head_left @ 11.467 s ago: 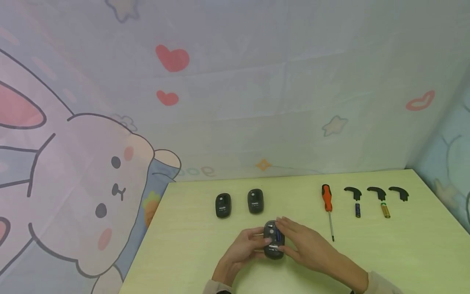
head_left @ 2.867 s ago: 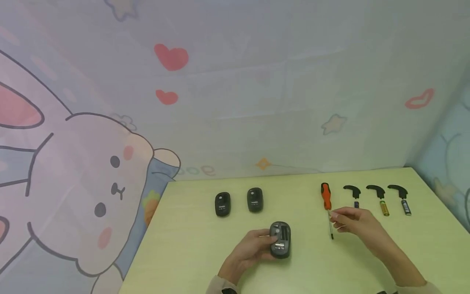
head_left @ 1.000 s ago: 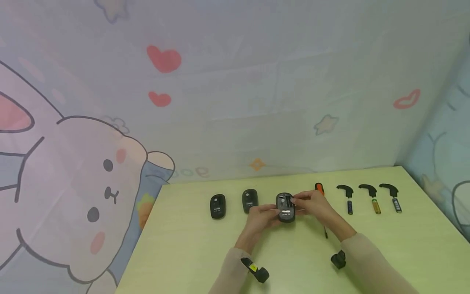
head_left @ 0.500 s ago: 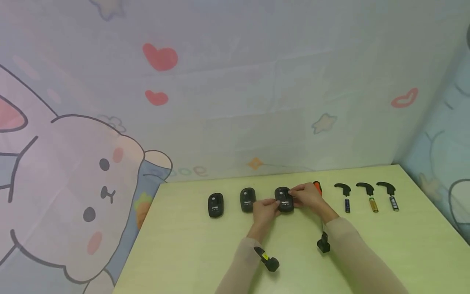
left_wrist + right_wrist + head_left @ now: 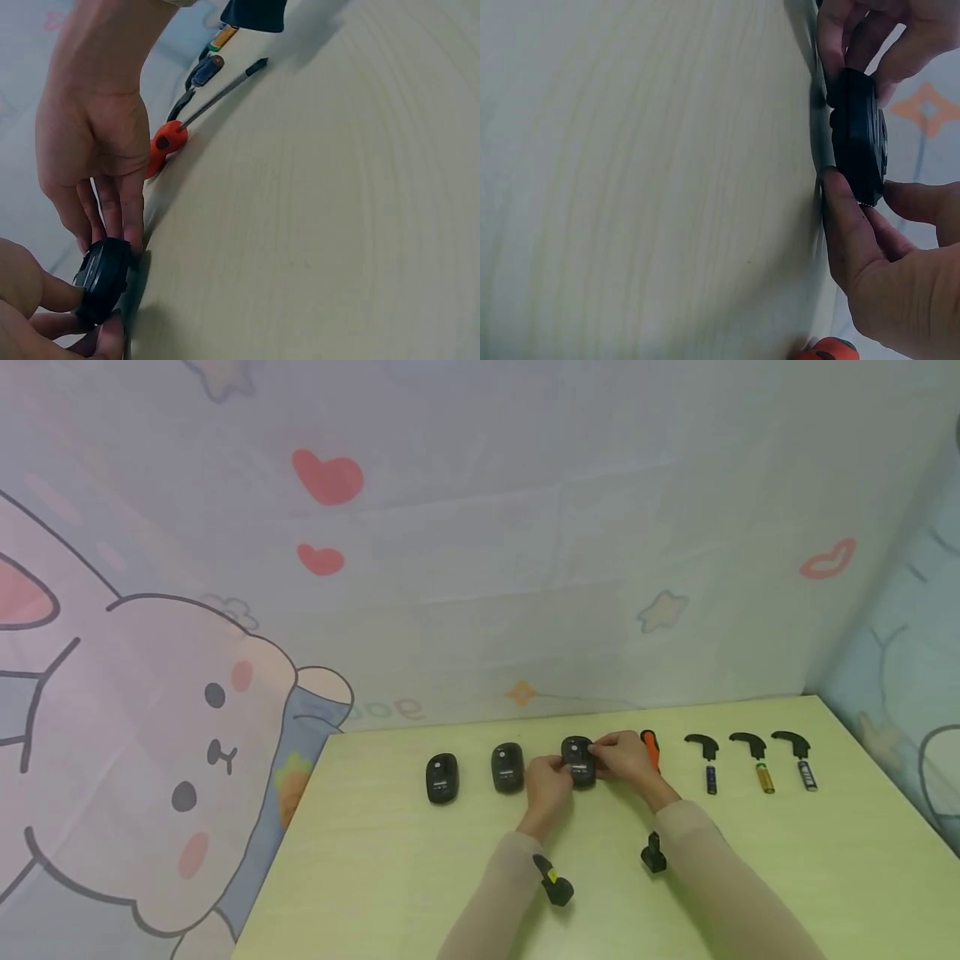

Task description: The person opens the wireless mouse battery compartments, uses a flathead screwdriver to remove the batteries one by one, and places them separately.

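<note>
Both hands hold a black computer mouse [image 5: 578, 762] at the back of the table, underside and label facing up. My left hand [image 5: 547, 782] grips its left side, thumb on top. On the opposite side, my right hand [image 5: 624, 758] pinches the edge between thumb and fingers. The wrist views show the mouse [image 5: 857, 135] edge-on, with fingertips under its rim. Two more black mice lie to the left, bottom up: a near one [image 5: 507, 767] and a farther one [image 5: 442, 777]. Close behind my right hand is an orange screwdriver [image 5: 652, 752], its shaft mostly hidden by the arm.
Three curved black covers [image 5: 791, 743] lie in a row at the back right of the table [image 5: 360, 877]. Below each sits one battery: blue [image 5: 711, 780], gold [image 5: 764, 777] and silver [image 5: 807, 775]. A printed cloth [image 5: 480, 568] hangs behind the table's back edge.
Earlier the mouse was nearer the front; it has moved back beside the other two. The silver battery has appeared under the third cover. The right hand has returned from near the screwdriver to the mouse.
</note>
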The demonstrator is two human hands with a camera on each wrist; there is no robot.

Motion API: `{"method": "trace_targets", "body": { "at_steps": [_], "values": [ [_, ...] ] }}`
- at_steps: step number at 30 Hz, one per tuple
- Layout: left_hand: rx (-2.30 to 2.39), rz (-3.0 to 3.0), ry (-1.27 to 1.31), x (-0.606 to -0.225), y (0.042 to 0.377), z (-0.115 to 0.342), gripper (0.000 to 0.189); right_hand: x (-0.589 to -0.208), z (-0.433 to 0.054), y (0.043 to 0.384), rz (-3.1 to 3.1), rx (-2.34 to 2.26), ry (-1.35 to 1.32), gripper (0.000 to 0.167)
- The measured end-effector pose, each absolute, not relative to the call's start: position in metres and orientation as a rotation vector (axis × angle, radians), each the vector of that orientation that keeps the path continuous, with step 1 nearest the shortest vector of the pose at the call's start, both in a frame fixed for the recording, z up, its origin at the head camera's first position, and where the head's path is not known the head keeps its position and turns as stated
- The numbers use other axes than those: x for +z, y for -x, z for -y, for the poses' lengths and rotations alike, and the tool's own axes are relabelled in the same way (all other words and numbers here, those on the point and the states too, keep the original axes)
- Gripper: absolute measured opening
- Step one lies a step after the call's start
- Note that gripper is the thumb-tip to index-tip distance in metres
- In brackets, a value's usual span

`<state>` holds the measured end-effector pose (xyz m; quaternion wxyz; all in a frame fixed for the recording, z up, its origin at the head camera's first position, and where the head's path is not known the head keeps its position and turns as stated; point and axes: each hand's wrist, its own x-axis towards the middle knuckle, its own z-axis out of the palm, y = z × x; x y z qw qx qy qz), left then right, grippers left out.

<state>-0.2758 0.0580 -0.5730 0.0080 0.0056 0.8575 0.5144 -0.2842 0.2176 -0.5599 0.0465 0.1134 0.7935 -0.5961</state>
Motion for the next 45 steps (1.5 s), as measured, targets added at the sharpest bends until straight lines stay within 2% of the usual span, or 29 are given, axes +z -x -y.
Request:
{"method": "trace_targets", "body": {
  "at_steps": [15,18,22,30,32,40,43,45],
  "values": [
    [1.429,-2.847,-0.180,-0.575,0.275,-0.055,0.013,-0.558,-0.216,0.283,-2.439,-1.800,-0.415,0.032],
    [1.395,-2.895,-0.243,-0.569,0.270,-0.052,0.016,-0.554,-0.219,0.280,-2.471,-1.776,-0.404,0.035],
    [1.366,-2.888,-0.319,-0.550,0.257,-0.041,0.030,-0.543,-0.227,0.271,-2.572,-1.682,-0.327,0.042],
    [1.221,-2.934,-0.600,-0.498,0.239,0.006,0.028,-0.514,-0.253,0.238,-2.711,-1.528,-0.144,0.075],
    [1.171,-2.960,-0.663,-0.486,0.235,0.021,0.026,-0.507,-0.262,0.230,-2.726,-1.511,-0.100,0.079],
    [0.887,-3.118,-0.797,-0.460,0.225,0.086,0.020,-0.481,-0.299,0.197,-2.778,-1.506,0.059,0.071],
    [0.703,-3.192,-0.859,-0.461,0.225,0.111,0.024,-0.476,-0.314,0.188,-2.820,-1.477,0.113,0.066],
    [0.512,-3.258,-0.943,-0.464,0.225,0.128,0.028,-0.475,-0.323,0.182,-2.856,-1.440,0.137,0.069]
  ]
}}
